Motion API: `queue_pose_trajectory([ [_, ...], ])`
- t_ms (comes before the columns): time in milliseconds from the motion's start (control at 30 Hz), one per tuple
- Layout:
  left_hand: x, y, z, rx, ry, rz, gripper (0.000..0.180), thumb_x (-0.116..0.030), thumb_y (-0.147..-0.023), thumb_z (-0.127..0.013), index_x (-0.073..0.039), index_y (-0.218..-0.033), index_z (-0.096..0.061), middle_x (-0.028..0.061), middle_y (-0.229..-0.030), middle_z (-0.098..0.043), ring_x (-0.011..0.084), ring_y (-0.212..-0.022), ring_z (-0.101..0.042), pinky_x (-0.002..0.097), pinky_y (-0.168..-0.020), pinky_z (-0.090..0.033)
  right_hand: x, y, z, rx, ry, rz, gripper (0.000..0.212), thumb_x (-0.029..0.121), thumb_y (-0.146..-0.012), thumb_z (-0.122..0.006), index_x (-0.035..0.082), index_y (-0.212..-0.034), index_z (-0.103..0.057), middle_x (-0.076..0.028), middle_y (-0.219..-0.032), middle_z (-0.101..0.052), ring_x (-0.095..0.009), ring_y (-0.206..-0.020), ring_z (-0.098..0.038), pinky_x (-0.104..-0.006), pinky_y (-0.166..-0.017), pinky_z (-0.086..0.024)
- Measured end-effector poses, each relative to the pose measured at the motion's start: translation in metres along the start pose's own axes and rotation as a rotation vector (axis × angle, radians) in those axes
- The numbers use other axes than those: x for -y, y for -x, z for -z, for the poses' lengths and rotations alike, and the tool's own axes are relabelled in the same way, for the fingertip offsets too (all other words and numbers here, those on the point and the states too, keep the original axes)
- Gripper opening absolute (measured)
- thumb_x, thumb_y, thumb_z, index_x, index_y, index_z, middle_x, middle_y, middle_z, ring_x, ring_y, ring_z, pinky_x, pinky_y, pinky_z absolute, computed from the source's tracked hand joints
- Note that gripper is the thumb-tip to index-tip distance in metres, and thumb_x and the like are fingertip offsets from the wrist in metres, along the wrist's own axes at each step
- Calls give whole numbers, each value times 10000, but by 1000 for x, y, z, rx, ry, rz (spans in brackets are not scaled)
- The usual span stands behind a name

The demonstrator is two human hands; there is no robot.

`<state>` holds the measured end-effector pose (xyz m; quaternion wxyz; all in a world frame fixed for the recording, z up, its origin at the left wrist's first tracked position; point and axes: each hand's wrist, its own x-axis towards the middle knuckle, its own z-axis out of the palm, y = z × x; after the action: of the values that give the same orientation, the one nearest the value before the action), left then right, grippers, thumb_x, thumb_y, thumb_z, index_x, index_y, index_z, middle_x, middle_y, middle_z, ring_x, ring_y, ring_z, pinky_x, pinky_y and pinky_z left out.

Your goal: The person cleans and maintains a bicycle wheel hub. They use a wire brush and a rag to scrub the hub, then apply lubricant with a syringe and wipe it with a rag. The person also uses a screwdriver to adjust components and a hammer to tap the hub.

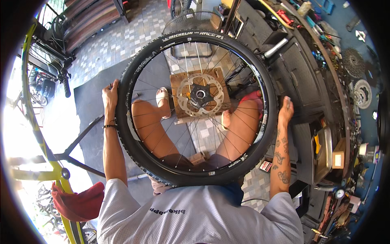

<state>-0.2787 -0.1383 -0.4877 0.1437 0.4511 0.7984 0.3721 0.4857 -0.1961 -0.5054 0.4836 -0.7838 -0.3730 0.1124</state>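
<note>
A bicycle wheel [197,179] with a black knobbly tyre stands in front of my chest, above my legs. Thin spokes run to its hub, which carries a silver disc brake rotor [185,107] with a black centre. At the tyre's left side, my left hand [110,95] is closed, its fingers against the tread. My right hand [287,109] is beside the right side of the tyre, fingers pointing up and partly spread. Whether its palm touches the tread I cannot tell.
Beyond the spokes a wooden block [221,77] lies on the tiled floor. A yellow bike frame [42,142] with a red cloth [77,201] stands at left. To the right is a dark workbench [306,73], with tools and a sprocket cassette [352,63] further right.
</note>
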Motion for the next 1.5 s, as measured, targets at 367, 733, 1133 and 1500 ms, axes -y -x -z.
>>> queue_pose_trajectory([
  [367, -158, 113, 21, 7, 128, -269, 183, -173, -1021, -705, -5, -1036, -777, 131, -957, -721, 204, -940, -675, 373, -865, -526, 184, 157, 57, 711, 5, 410, 457, 254, -990, -755, -3, -1364, -698, -151, -1198, -795, -249, -1001, -791, -383, -872, -612],
  [733, -238, 221, -36, 888, 439, -627, 458, -228, -756, -969, -119, -1175, -819, 83, -1010, -600, 238, -801, -668, 359, -681, -558, 188, 185, -21, 1077, -151, 672, 516, 263, -822, -906, 78, -1240, -667, -58, -938, -730, -248, -725, -720, -369, -648, -575],
  [1133, -254, 126, -61, 562, -95, -859, 409, -67, -764, -922, -67, -1156, -802, 111, -1003, -589, 243, -807, -647, 370, -710, -539, 138, 191, -36, 894, -187, 311, 594, 258, -847, -928, 14, -1322, -668, -110, -905, -754, -232, -771, -764, -341, -691, -607],
  [1500, -260, 129, -71, 670, -153, -831, 484, -75, -737, -954, -61, -1200, -811, 118, -1019, -608, 235, -861, -656, 341, -727, -548, 137, 190, -35, 894, -210, 309, 580, 256, -846, -926, 20, -1314, -678, -101, -898, -758, -226, -784, -777, -335, -679, -604],
])
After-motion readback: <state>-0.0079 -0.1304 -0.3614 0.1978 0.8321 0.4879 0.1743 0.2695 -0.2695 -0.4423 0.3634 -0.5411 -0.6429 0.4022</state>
